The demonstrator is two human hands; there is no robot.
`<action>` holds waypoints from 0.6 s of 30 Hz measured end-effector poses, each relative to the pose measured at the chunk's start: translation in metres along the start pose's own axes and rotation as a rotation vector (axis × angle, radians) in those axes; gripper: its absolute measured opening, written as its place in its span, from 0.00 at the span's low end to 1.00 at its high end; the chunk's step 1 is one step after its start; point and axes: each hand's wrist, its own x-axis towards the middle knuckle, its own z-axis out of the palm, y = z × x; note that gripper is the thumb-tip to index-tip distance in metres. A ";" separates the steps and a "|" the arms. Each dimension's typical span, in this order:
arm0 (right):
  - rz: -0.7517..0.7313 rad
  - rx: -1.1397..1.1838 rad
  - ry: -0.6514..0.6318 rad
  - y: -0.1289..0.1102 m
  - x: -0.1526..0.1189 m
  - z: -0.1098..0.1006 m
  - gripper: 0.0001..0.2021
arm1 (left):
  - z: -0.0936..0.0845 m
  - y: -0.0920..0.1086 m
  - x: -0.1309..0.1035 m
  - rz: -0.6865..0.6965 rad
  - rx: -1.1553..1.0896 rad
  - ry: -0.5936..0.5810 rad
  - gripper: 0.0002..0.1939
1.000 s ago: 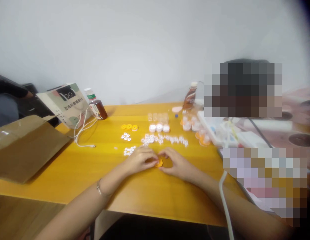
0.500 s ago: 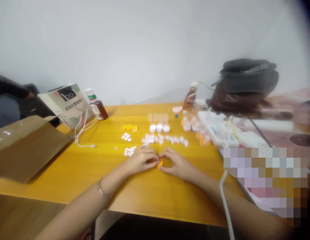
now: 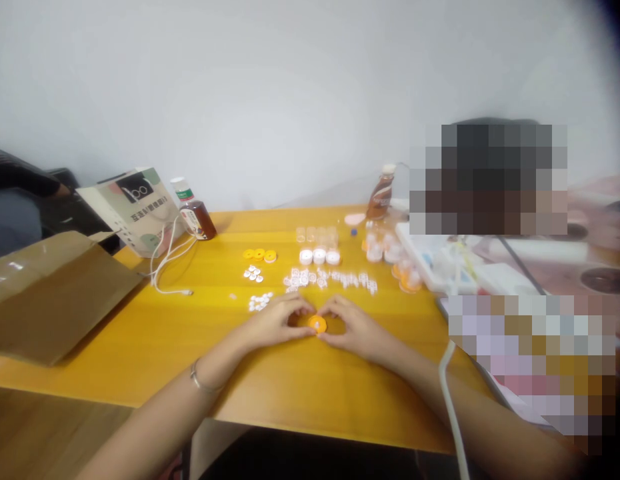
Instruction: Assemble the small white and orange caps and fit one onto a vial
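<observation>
Forearms (image 3: 165,397) slant inward from the lower left and lower right; the left hand (image 3: 280,321) and right hand (image 3: 354,328), fingers curled, grip the orange disc (image 3: 318,325) between them, just below mid-frame.

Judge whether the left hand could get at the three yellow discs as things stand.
Probably yes: only small, low white pieces seem to lie between the left hand and the yellow discs, though that hand is busy at the orange disc.

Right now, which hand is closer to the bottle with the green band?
Left. The left hand is nearer the camera than that bottle, to its right; the right hand is farther right, across the orange disc.
</observation>
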 end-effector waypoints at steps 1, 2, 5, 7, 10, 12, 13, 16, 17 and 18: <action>0.004 -0.001 0.002 0.000 0.000 0.000 0.08 | 0.000 0.001 0.000 -0.004 -0.018 -0.002 0.14; 0.008 -0.002 0.005 0.001 0.000 0.001 0.08 | 0.000 0.002 0.000 -0.006 -0.031 0.010 0.13; 0.011 -0.007 0.008 0.001 0.001 0.001 0.08 | 0.002 0.004 0.000 0.023 -0.019 0.044 0.10; 0.007 -0.006 0.013 0.000 0.001 0.001 0.07 | 0.005 0.005 0.001 0.061 0.022 0.039 0.09; 0.004 -0.008 0.023 0.000 0.001 0.001 0.08 | 0.010 0.004 0.003 0.085 0.074 0.044 0.07; 0.003 0.003 0.032 0.001 0.001 0.002 0.08 | 0.012 0.004 0.003 0.087 0.103 0.060 0.07; 0.004 0.018 0.041 0.001 0.002 0.002 0.08 | 0.012 0.004 0.003 0.092 0.115 0.068 0.06; 0.038 0.127 0.061 0.001 0.003 0.004 0.09 | 0.011 0.004 0.003 0.124 0.142 0.107 0.06; 0.060 0.204 0.050 0.000 0.003 0.004 0.09 | 0.010 0.004 0.003 0.136 0.151 0.127 0.06; 0.082 0.301 0.030 -0.001 0.004 0.004 0.09 | 0.009 0.004 0.003 0.146 0.165 0.149 0.07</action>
